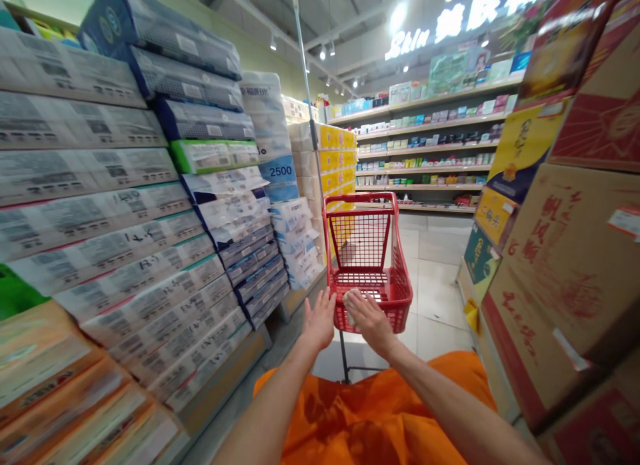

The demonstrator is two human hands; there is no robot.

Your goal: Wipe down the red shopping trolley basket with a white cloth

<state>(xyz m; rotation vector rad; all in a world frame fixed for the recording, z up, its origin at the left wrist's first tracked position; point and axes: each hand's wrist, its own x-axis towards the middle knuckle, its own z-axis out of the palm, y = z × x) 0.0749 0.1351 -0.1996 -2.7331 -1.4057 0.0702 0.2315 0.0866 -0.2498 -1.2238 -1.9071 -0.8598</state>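
Standing in a shop aisle, the person has both hands out at the near rim of a red basket trolley (367, 265). The left hand (320, 320) is flat, fingers spread wide and holding nothing, just beside the rim at its near left corner. The right hand (371, 320) lies at the rim with fingers loosely curled over a small pale object (351, 302); what that object is cannot be told. The trolley sits mid-aisle on the tiled floor (435, 298), between stacked tissue packs (150, 272) on the left and cardboard cartons (565, 265) on the right. Its basket looks like stiff moulded plastic mesh, light and not fragile, likely to roll easily. The near top rim appears the soundest place to grip, one hand at each corner. Shelving (425, 152) stands far behind.
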